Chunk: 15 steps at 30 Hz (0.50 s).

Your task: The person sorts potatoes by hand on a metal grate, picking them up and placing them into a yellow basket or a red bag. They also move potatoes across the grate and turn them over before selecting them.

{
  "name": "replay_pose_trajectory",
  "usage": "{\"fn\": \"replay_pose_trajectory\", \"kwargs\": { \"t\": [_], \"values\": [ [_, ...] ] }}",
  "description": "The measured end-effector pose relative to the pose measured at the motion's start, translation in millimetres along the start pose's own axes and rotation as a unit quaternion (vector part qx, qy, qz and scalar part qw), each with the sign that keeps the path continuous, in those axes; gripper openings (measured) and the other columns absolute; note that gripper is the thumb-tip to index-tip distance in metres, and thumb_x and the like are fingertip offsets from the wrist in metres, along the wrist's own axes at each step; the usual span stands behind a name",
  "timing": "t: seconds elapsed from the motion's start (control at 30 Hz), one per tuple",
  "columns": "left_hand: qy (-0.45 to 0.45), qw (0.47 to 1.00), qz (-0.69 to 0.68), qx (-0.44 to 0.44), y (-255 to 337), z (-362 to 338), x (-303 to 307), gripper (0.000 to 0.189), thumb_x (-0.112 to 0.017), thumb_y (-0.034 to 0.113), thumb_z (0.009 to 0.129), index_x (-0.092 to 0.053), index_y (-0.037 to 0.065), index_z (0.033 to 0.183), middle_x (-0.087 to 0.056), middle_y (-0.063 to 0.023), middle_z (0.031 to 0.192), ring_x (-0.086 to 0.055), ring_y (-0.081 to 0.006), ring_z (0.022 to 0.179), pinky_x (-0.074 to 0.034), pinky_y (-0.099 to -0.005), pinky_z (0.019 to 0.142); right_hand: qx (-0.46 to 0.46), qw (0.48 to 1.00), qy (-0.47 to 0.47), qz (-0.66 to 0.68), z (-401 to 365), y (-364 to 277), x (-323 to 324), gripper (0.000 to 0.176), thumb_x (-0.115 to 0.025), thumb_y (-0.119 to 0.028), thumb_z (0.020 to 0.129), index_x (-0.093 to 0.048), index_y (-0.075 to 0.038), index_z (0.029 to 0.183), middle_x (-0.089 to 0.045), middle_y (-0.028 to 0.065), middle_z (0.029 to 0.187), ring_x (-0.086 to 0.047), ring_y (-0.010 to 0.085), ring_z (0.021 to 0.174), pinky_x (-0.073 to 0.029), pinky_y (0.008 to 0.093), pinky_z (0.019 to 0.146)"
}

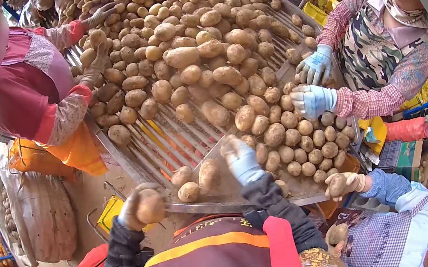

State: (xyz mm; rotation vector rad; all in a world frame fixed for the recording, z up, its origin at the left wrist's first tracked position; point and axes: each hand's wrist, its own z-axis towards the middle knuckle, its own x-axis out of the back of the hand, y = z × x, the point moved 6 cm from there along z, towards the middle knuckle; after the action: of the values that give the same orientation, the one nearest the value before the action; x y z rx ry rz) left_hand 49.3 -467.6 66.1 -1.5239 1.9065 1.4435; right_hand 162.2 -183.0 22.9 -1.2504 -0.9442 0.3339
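Note:
Wrapped round a large potato [151,206], my gloved left hand [138,207] is off the front edge of the sorting table [201,207]. My right hand [243,161], in a pale glove and dark sleeve, is above the metal tray part of the table, near a group of small potatoes [306,149]; it is blurred, and whether it holds anything is unclear. Between my hands, three loose potatoes [209,174] lie on the tray by the front edge. Beyond them, a big heap of potatoes [181,57] covers the slatted rack [168,137].
A co-worker in pink [36,81] handles potatoes at the left. Another in camouflage [380,54] reaches in with blue gloves from the back right. At the right a person in a checked apron [383,241] holds potatoes. Sacks [42,212] stand at lower left.

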Motion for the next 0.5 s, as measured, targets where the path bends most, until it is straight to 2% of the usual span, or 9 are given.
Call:
{"fn": "replay_pose_trajectory", "kwargs": {
  "t": [0.03,0.1,0.13,0.2,0.23,0.3,0.4,0.43,0.5],
  "values": [
    [0.052,0.997,0.001,-0.049,12.3,-24.3,35.5,0.051,-0.06,0.047,0.092,-0.052,0.007,0.123,-0.063,-0.0125,0.11,-0.065,-0.0296,0.092,-0.058,-0.046,0.073,0.012,0.995,0.091,-0.031,2.1,20.6,24.7,0.018,-0.059,-0.014,0.09,-0.063,-0.002,0.104,-0.066,0.0195,0.098,-0.063,0.0362,0.093,-0.05,0.04,0.085],
    [0.186,0.975,0.061,-0.11,28.0,-73.3,112.8,0.05,-0.06,0.046,0.092,-0.053,0.008,0.123,-0.063,-0.0141,0.111,-0.065,-0.0309,0.092,-0.058,-0.0463,0.071,-0.033,0.985,0.139,-0.096,2.0,16.6,69.4,0.018,-0.058,-0.013,0.092,-0.062,-0.002,0.105,-0.066,0.018,0.1,-0.062,0.0367,0.096,-0.049,0.0414,0.086],
    [0.26,0.95,0.121,-0.121,33.7,-92.2,151.9,0.051,-0.064,0.044,0.09,-0.053,0.008,0.125,-0.063,-0.0142,0.111,-0.065,-0.0305,0.091,-0.058,-0.043,0.073,0.053,0.977,0.119,-0.17,-0.4,7.7,72.8,0.026,-0.061,-0.017,0.089,-0.06,-0.004,0.111,-0.064,0.0178,0.106,-0.06,0.0357,0.102,-0.048,0.0408,0.09],
    [0.426,0.772,0.462,-0.094,38.0,-114.7,231.7,0.049,-0.068,0.03,0.088,-0.052,0.008,0.129,-0.064,-0.0133,0.108,-0.064,-0.0305,0.095,-0.054,-0.0381,0.084,0.112,0.958,-0.116,-0.235,-3.8,-26.1,30.1,0.036,-0.064,-0.022,0.086,-0.058,-0.007,0.118,-0.061,0.0151,0.118,-0.055,0.0337,0.115,-0.042,0.0441,0.099],
    [0.473,0.618,0.623,-0.078,39.4,-116.2,246.2,0.052,-0.069,0.018,0.085,-0.051,0.008,0.133,-0.061,-0.014,0.115,-0.06,-0.0308,0.106,-0.047,-0.0361,0.096,0.217,0.916,-0.184,-0.282,-17.8,-35.6,0.7,0.037,-0.065,-0.024,0.084,-0.059,-0.01,0.118,-0.059,0.0136,0.121,-0.052,0.0332,0.119,-0.039,0.0469,0.102],
    [0.446,0.546,0.692,-0.155,45.2,-80.6,161.3,0.063,-0.074,0.017,0.077,-0.05,0.007,0.134,-0.045,-0.0208,0.134,-0.046,-0.0363,0.124,-0.038,-0.0423,0.105,0.318,0.837,-0.272,-0.352,-51.2,-31.2,-50.6,0.04,-0.066,-0.027,0.082,-0.059,-0.013,0.119,-0.055,0.0119,0.127,-0.045,0.0327,0.127,-0.033,0.0516,0.107],
    [0.246,0.522,0.775,-0.256,20.0,-4.0,49.2,0.076,-0.08,0.027,0.071,-0.047,0.01,0.138,-0.04,-0.0222,0.141,-0.036,-0.0399,0.133,-0.03,-0.0498,0.11,0.224,0.777,-0.362,-0.464,-47.5,-5.2,-73.6,0.042,-0.065,-0.03,0.081,-0.059,-0.015,0.119,-0.054,0.0129,0.128,-0.044,0.0321,0.13,-0.031,0.0519,0.108],
    [0.196,0.504,0.81,-0.226,3.6,19.9,23.0,0.082,-0.081,0.033,0.069,-0.045,0.012,0.139,-0.037,-0.0222,0.143,-0.033,-0.0404,0.135,-0.026,-0.053,0.111,0.201,0.819,-0.312,-0.438,-45.9,-6.4,-60.7,0.038,-0.062,-0.03,0.083,-0.06,-0.014,0.117,-0.055,0.0112,0.128,-0.045,0.0313,0.128,-0.032,0.0513,0.108],
    [0.11,0.464,0.863,-0.166,-27.3,54.6,-5.3,0.093,-0.083,0.041,0.063,-0.042,0.013,0.142,-0.033,-0.0222,0.147,-0.028,-0.0417,0.139,-0.023,-0.0554,0.113,0.217,0.818,-0.286,-0.45,-62.4,-9.1,-34.6,0.03,-0.058,-0.027,0.085,-0.06,-0.014,0.112,-0.054,0.0086,0.13,-0.045,0.0303,0.129,-0.032,0.0521,0.108]
  ]
}}
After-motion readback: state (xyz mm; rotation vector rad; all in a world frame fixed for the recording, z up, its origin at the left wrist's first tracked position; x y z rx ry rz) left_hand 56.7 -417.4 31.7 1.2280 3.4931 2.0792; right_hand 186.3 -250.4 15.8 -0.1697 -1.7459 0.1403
